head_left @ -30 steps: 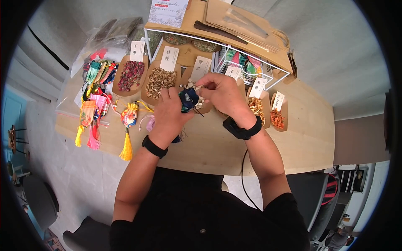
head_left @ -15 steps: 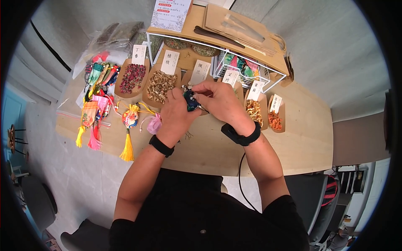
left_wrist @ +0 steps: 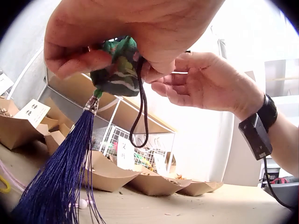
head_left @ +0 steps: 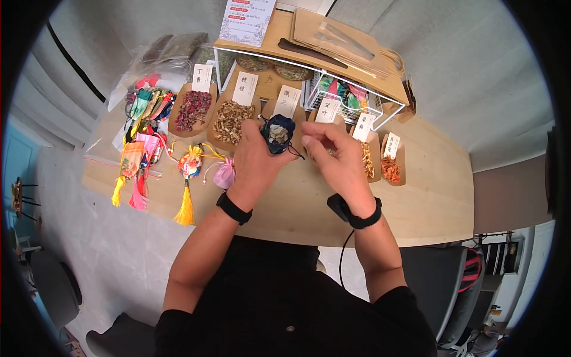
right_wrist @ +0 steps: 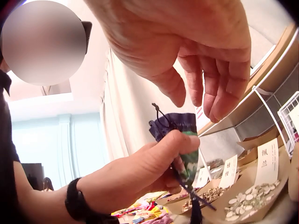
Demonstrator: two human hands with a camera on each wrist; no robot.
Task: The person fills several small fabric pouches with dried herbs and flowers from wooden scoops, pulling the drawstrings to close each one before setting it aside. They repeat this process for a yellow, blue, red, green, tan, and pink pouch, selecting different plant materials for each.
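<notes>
A dark blue and green drawstring pouch [head_left: 279, 134] is gripped in my left hand [head_left: 257, 162], thumb on one side and fingers round the other. Its mouth faces up in the head view, showing pale pieces inside. The left wrist view shows a long navy tassel [left_wrist: 60, 172] and a dark cord loop [left_wrist: 142, 119] hanging from it. My right hand [head_left: 340, 156] is just to the right of the pouch, apart from it, with loosely bent fingers and nothing visible between them. In the right wrist view those fingers [right_wrist: 176, 91] hang above the pouch's gathered rim.
Labelled paper trays stand in a row behind the hands, among them red buds [head_left: 192, 111], brown chips [head_left: 233, 122], pale slices [right_wrist: 247, 200] and orange flowers [head_left: 391, 171]. Finished-looking pouches [head_left: 190, 162] lie left, near a pink pouch [head_left: 225, 174]. A wooden-topped shelf [head_left: 270, 37] stands behind.
My right hand's fingers have left the pouch's mouth and moved a little right. The pouch, still in my left hand, now shows its mouth widened with pale contents visible.
</notes>
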